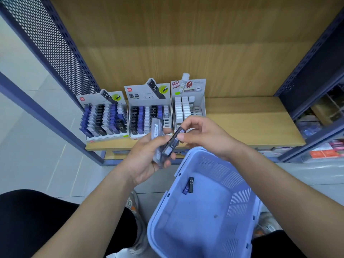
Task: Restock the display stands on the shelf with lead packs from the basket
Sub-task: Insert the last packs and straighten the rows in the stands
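**Clerk:** Item one, surroundings?

**Checker:** Wooden shelf (251, 123) with a perforated blue side panel (55, 43) at left. Three card display stands sit on its left part: left stand (89, 100), middle stand (135, 92) and right stand (195, 84). A blue basket (238, 198) sits on the floor, near, right of centre.

**Clerk:** Hands?

**Checker:** The left hand (147, 155) has its fingers curled round a small bundle of lead packs (157, 127). The right hand (202, 138) pinches one dark pack (172, 142) between thumb and fingertips, its lower end against the bundle. Both hands are in front of the near edges of the middle and right stands and hide them.

**Clerk:** Stock left in the basket?

**Checker:** Two packs on the basket floor, touching: one black pack (191, 184) and one blue pack (185, 189).

**Clerk:** Legible markings?

**Checker:** "HB 0.7" on the left and middle stand headers and on the black pack. "黑晶" on the middle header, "100" on the right one. The bundle's top pack carries a barcode label.

**Clerk:** Unclear entries?

**Checker:** The red logo squares are too small to read. The goods (316, 127) on the far-right shelving are blurred and cut off. The number of packs in the bundle cannot be counted.
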